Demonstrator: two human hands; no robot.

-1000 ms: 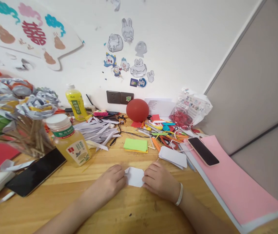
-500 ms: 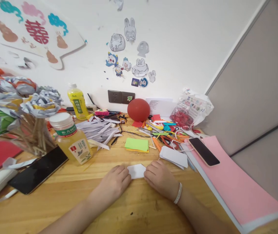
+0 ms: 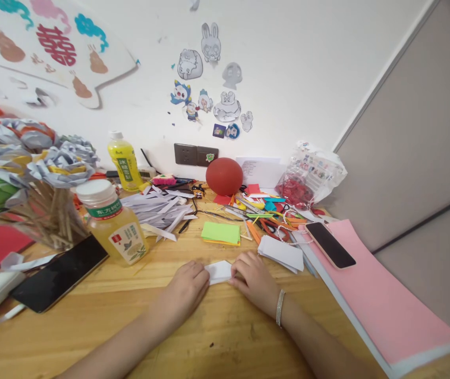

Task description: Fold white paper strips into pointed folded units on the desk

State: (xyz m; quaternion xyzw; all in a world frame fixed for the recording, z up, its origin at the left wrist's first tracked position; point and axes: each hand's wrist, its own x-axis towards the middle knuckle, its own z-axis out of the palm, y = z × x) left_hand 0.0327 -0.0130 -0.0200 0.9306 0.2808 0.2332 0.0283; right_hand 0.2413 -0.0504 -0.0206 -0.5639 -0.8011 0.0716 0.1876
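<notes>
A small folded piece of white paper (image 3: pixel 219 271) lies on the wooden table between my two hands. My left hand (image 3: pixel 190 286) has its curled fingers on the paper's left end. At the other end, my right hand (image 3: pixel 253 280) pinches the corner between thumb and fingers; a bracelet circles that wrist. Just beyond the paper sits a pad of green slips (image 3: pixel 220 232) with yellow beneath. To the right of it is a stack of white paper slips (image 3: pixel 281 253). The fingertips of my left hand are partly hidden.
Left stand a juice bottle (image 3: pixel 115 226), a dark phone (image 3: pixel 61 273) and paper flowers (image 3: pixel 62 166) on sticks. White paper strips (image 3: pixel 157 213), a red balloon (image 3: pixel 225 177) and scissors lie at the back. A second phone (image 3: pixel 330 245) rests on pink paper (image 3: pixel 382 300) at right.
My right hand has shifted slightly left and up, and its thumb and fingers now pinch the paper's right corner. My left hand stays on the left end, with the paper slightly more tilted.
</notes>
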